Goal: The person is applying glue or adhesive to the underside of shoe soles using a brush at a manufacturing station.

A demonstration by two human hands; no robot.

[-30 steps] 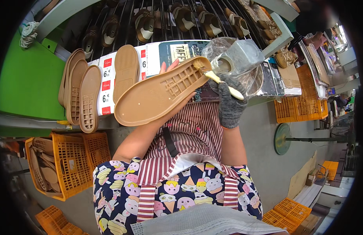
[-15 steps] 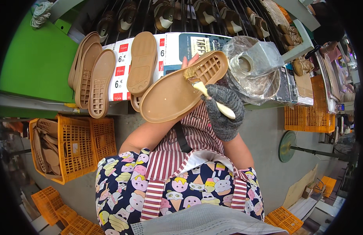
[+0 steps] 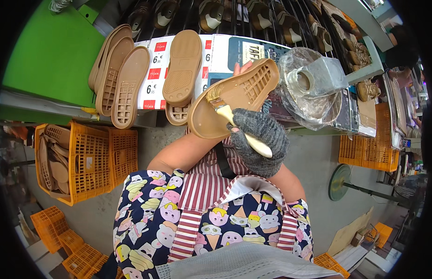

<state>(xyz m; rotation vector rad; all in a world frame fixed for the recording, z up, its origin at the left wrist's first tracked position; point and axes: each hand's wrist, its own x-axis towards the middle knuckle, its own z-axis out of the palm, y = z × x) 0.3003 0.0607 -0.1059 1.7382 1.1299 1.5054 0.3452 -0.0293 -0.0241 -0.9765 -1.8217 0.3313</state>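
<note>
A tan shoe sole [image 3: 234, 100] is held up in front of me, its gridded inner side facing upward. Beneath it is my left hand [image 3: 243, 68], bare, with fingertips showing past the far edge and the rest hidden by the sole. My right hand [image 3: 262, 139], in a dark grey knit glove, grips the pale handle of a paintbrush [image 3: 224, 110]. The wet, yellowish-brown bristles touch the sole's inner surface toward its left end. A shiny wet film shows on the sole around the brush.
More tan soles [image 3: 131, 88] lie on the printed cardboard table cover [image 3: 151, 95]. At right, a metal container [image 3: 320, 76] sits among clear plastic. Shoes [image 3: 211, 14] line a dark roller rack behind. Orange crates [image 3: 90, 162] of soles stand lower left; a green panel [image 3: 48, 60] is far left.
The brush has moved from the gridded end down toward the sole's left end. The sole has tilted and turned a little. The whole view has shifted slightly.
</note>
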